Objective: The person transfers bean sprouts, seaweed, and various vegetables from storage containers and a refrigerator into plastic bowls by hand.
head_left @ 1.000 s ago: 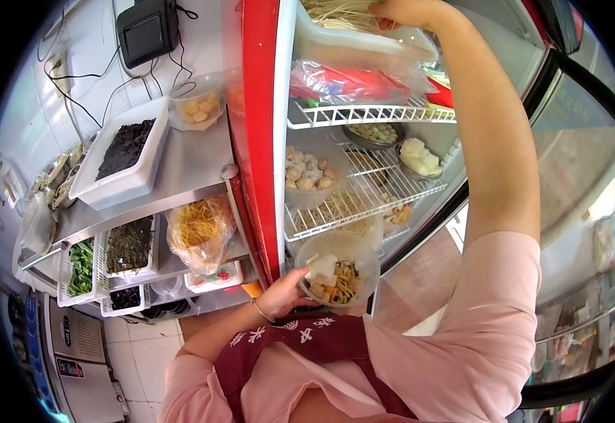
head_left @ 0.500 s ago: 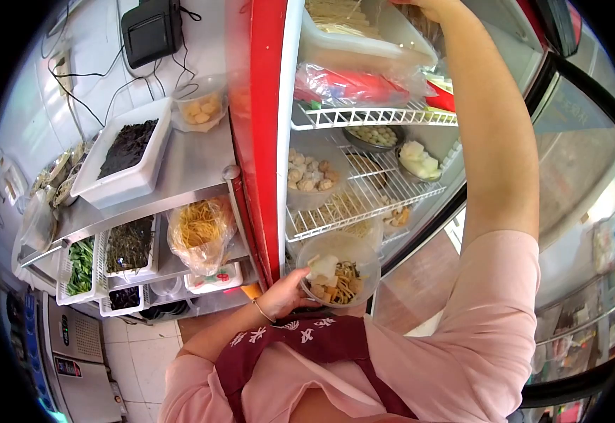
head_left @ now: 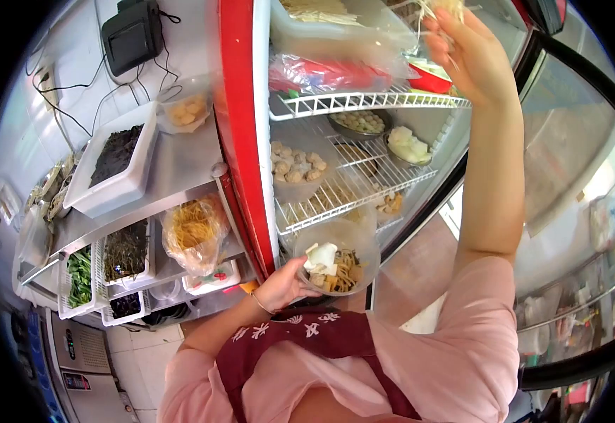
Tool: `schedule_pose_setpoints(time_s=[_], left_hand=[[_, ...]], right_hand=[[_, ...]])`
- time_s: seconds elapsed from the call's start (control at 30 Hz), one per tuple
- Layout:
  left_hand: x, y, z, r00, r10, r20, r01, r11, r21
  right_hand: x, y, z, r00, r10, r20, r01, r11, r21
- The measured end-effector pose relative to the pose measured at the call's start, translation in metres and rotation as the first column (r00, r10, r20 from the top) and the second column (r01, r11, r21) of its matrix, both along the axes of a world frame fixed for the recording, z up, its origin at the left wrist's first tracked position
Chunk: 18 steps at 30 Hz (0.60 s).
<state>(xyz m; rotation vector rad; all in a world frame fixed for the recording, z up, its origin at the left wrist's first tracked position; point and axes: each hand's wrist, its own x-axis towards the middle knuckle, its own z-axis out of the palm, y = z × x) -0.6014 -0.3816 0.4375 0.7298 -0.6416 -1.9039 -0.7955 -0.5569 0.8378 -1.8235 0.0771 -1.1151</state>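
Observation:
My left hand grips the rim of a clear round plastic bowl in front of my apron. Inside it lie white slices and brown mushroom-like strips. At the top right, my right hand is raised in the open fridge with its fingers closed around a bunch of pale thin strands, some dangling loose. Left of that hand, a translucent tub on the upper shelf holds more pale strands. Below the tub lies a red package in clear plastic.
White wire fridge shelves carry mushroom-like pieces, a dark bowl and a bowl of pale chunks. A steel rack on the left bears a white tub and baskets. The glass fridge door stands open at right.
My right hand has come into view at the upper right, holding strands. The white slices in the bowl have shifted, and the camera view has moved slightly.

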Motion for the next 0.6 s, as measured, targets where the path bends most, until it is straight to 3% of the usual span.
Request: schedule_pose_setpoints(time_s=[0.07, 0.17, 0.23, 0.27, 0.37, 0.43, 0.47, 0.5, 0.6], left_hand=[[-0.003, -0.001, 0.008, 1.000, -0.006, 0.015, 0.006, 1.000, -0.004], [-0.006, 0.000, 0.018, 0.999, -0.009, 0.032, 0.009, 1.000, 0.007], [-0.007, -0.003, 0.012, 1.000, 0.014, 0.002, -0.015, 0.999, 0.034], [-0.007, -0.004, 0.009, 1.000, 0.012, -0.007, -0.012, 0.999, 0.037], [-0.005, 0.002, 0.018, 1.000, -0.006, 0.023, 0.004, 0.996, 0.089], [-0.005, 0.002, 0.015, 0.999, 0.007, 0.053, -0.016, 0.988, 0.156], [-0.006, 0.001, 0.008, 0.997, 0.050, 0.052, -0.055, 0.993, 0.100], [-0.006, 0.000, 0.002, 0.994, 0.093, 0.052, -0.095, 0.995, 0.034], [-0.008, 0.000, -0.001, 0.994, 0.101, 0.047, -0.103, 0.994, 0.047]], right_hand=[[-0.019, 0.009, -0.029, 0.997, 0.023, 0.078, -0.024, 1.000, 0.013], [-0.027, 0.047, -0.081, 0.996, 0.078, 0.051, -0.082, 0.993, 0.083], [-0.027, 0.067, -0.121, 0.999, -0.009, 0.049, 0.003, 0.992, 0.126], [-0.026, 0.071, -0.143, 1.000, -0.008, 0.011, 0.007, 0.997, 0.074], [-0.025, 0.080, -0.211, 0.977, 0.022, -0.211, 0.038, 0.961, 0.275], [-0.027, 0.079, -0.254, 0.876, -0.014, -0.482, 0.165, 0.948, 0.272], [-0.030, 0.071, -0.273, 0.744, -0.259, -0.616, 0.170, 0.965, -0.200], [-0.028, 0.068, -0.290, 0.647, -0.314, -0.695, 0.167, 0.948, -0.272], [-0.025, 0.063, -0.318, 0.565, -0.370, -0.738, 0.216, 0.929, -0.301]])
